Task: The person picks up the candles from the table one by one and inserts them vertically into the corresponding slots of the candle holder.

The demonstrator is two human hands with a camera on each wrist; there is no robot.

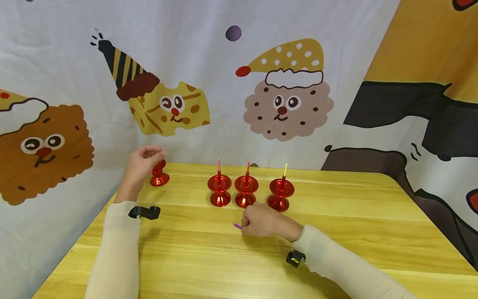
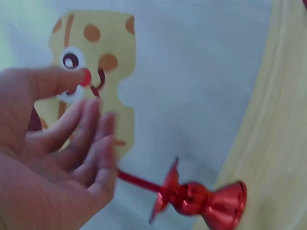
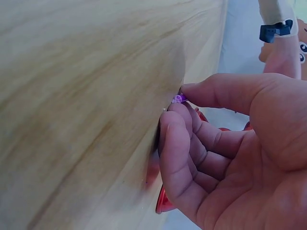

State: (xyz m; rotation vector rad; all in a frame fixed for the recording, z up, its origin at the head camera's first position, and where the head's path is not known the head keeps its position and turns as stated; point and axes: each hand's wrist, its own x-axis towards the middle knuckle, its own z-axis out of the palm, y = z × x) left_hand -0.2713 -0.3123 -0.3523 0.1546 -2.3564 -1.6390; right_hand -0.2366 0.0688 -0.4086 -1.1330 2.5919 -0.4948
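Note:
My right hand (image 1: 263, 220) is low over the table and pinches a small purple candle (image 1: 237, 225) between thumb and fingertips. In the right wrist view, only a short bit of the purple candle (image 3: 178, 98) shows at the fingertips, close to the wood. At the back left, my left hand (image 1: 139, 169) hovers by the top of a shiny red candle holder (image 1: 159, 179) and partly hides it. The left wrist view shows that hand's thumb and fingers apart, with the holder's thin red stem (image 2: 139, 180) running behind the fingers.
Three more red holders stand in a row: one with a pink candle (image 1: 219, 166), one with a red candle (image 1: 248, 167), one with a yellow candle (image 1: 285, 171). A printed cloth (image 1: 220, 145) hangs behind the wooden table (image 1: 186, 257).

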